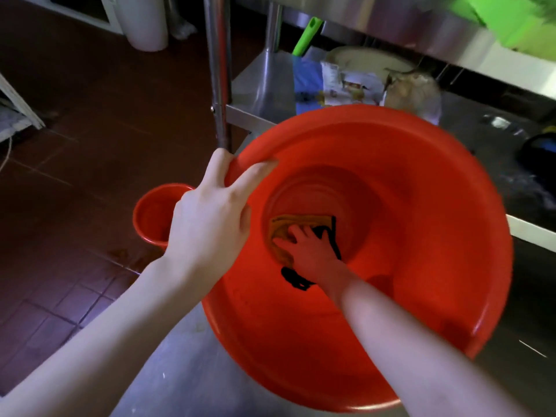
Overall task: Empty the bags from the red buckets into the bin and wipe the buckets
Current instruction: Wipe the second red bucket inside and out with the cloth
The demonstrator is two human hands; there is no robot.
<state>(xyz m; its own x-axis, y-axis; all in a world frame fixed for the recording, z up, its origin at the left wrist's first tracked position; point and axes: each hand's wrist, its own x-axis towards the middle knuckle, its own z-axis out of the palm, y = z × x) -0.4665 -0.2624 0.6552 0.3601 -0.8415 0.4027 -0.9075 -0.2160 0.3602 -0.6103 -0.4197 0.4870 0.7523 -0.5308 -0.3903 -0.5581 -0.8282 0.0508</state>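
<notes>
Fingers of our left hand curl over the rim of the big red bucket at ten o'clock; our right hand, fingers spread, presses a yellow cloth onto its bottom.

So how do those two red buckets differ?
The near bucket is gripped at its rim by the left hand, and the right hand presses a cloth inside it; the far bucket is untouched. The near bucket fills much of the view; the far bucket looks small, upright on the tiled floor. Both are red and round; no bag shows in either.
</notes>
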